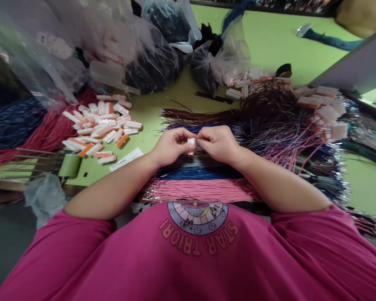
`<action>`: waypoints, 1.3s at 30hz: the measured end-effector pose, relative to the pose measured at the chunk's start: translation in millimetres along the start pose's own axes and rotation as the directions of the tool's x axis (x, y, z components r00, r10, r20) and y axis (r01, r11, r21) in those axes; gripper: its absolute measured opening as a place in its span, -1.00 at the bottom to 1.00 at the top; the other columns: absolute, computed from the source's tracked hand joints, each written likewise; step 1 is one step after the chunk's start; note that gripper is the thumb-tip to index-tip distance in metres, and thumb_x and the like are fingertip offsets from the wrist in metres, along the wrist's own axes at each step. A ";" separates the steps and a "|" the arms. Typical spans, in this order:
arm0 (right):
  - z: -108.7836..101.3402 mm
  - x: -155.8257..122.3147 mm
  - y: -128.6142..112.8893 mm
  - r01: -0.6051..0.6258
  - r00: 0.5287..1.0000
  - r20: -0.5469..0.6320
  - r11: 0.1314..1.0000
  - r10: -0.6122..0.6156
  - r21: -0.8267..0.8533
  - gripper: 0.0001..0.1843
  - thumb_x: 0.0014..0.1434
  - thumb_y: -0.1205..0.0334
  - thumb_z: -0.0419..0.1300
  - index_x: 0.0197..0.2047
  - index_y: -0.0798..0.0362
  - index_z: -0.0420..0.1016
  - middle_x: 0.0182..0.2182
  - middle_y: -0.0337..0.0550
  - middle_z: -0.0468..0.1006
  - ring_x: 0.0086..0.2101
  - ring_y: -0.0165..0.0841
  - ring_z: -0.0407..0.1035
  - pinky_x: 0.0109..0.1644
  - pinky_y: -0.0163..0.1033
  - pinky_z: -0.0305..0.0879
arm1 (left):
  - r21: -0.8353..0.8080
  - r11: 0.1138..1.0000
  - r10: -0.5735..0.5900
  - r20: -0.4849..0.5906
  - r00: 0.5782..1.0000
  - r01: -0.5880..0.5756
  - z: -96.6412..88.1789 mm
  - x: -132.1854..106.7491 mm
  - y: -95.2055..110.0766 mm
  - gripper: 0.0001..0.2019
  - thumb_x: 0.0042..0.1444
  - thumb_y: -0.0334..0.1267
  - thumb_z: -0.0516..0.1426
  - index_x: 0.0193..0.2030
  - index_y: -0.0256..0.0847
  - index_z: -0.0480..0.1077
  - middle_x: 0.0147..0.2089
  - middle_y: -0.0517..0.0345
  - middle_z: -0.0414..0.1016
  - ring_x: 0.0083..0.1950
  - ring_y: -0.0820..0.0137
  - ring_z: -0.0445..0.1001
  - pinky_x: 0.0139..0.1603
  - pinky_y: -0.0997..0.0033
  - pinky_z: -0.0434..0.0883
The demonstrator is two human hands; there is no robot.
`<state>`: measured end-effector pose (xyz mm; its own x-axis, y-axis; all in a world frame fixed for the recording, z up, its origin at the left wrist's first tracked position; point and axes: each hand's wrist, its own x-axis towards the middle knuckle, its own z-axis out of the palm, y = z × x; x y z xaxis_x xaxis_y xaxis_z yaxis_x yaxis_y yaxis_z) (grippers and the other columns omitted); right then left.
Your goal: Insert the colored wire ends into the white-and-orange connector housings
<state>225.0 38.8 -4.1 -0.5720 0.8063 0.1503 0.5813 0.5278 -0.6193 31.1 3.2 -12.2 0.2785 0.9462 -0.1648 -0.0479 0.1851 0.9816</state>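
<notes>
A small white oblong plastic connector (191, 141) sits between the two hands, above the wires on the far side of the straight pink wire bundle (200, 190), the landmark for every place here. The connector's long axis runs roughly away from the person's body, crosswise to the pink wire bundle's strands; its near end faces the bundle and its far end faces away from it. The bare left hand (171, 144) is beyond the bundle's left part, its thumb and forefinger closed on the connector's left side and partly covering it. The bare right hand (218, 142) is beyond the bundle's middle, fingers curled and fingertips pinched together right beside the connector's far end; they may be holding a thin wire, but the view is too small and soft to be sure. Just beyond the bundle lies a flat band of blue wires (191, 173). Farther beyond and to the left of the bundle is a loose heap of white-and-orange plastic connectors (105, 122), their long axes pointing many ways. Beyond and to the right of the bundle, more white connector blocks (327, 110) lie beside a dark tangle of thin wires (269, 113).
</notes>
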 end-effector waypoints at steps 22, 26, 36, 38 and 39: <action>-19.0 8.2 -1.3 -0.013 0.988 0.154 0.999 0.005 0.047 -0.84 0.25 0.29 0.25 -0.32 0.08 0.67 -0.44 -0.28 0.60 -0.41 -0.45 0.36 -0.23 -0.31 0.14 | 0.052 0.997 0.062 0.047 0.997 -0.065 -8.3 0.5 4.4 -0.65 -0.10 -0.21 0.48 -0.22 -0.25 0.51 -0.50 0.21 0.57 -0.48 0.44 0.52 -0.34 0.37 0.49; -51.1 23.2 4.1 0.112 0.988 0.119 0.991 -0.103 -0.070 -0.76 0.36 0.20 0.20 -0.11 0.02 0.72 -0.23 -0.22 0.68 -0.19 -0.34 0.49 -0.06 -0.23 0.25 | 0.061 0.988 0.149 -0.123 0.981 -0.142 -22.8 7.1 10.5 -0.73 -0.01 -0.32 0.41 -0.18 -0.23 0.49 -0.42 0.20 0.54 -0.43 0.44 0.52 -0.32 0.38 0.51; -18.9 32.9 27.6 0.136 0.951 0.297 0.747 0.086 -0.651 -0.69 0.28 0.42 0.16 -0.03 0.13 0.72 -0.07 0.15 0.69 -0.12 -0.13 0.52 -0.18 -0.13 0.23 | -0.077 0.983 0.122 -0.408 0.905 -0.167 -42.6 20.3 15.0 -0.69 -0.01 -0.39 0.38 -0.14 -0.16 0.44 -0.29 0.21 0.56 -0.37 0.52 0.52 -0.36 0.53 0.50; -11.7 31.9 32.1 0.119 0.963 0.258 0.740 0.076 -0.662 -0.68 0.29 0.43 0.14 -0.03 0.13 0.70 -0.10 0.17 0.69 -0.14 -0.13 0.51 -0.21 -0.13 0.20 | -0.082 0.984 0.112 -0.408 0.906 -0.158 -41.5 19.2 15.7 -0.70 -0.01 -0.40 0.37 -0.14 -0.15 0.44 -0.29 0.21 0.56 -0.37 0.52 0.52 -0.37 0.53 0.49; -11.2 31.9 33.7 0.110 0.967 0.245 0.746 0.073 -0.657 -0.69 0.30 0.43 0.14 -0.04 0.11 0.70 -0.11 0.16 0.69 -0.16 -0.14 0.51 -0.21 -0.13 0.19 | -0.080 0.985 0.110 -0.404 0.908 -0.154 -41.4 18.8 15.7 -0.70 0.00 -0.40 0.37 -0.14 -0.15 0.44 -0.29 0.21 0.56 -0.37 0.52 0.52 -0.37 0.52 0.50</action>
<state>232.8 85.3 -11.6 -0.6525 0.7525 -0.0889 0.7505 0.6580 0.0609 -4.2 35.0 -4.0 -0.1400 0.9868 -0.0811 -0.1665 0.0573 0.9844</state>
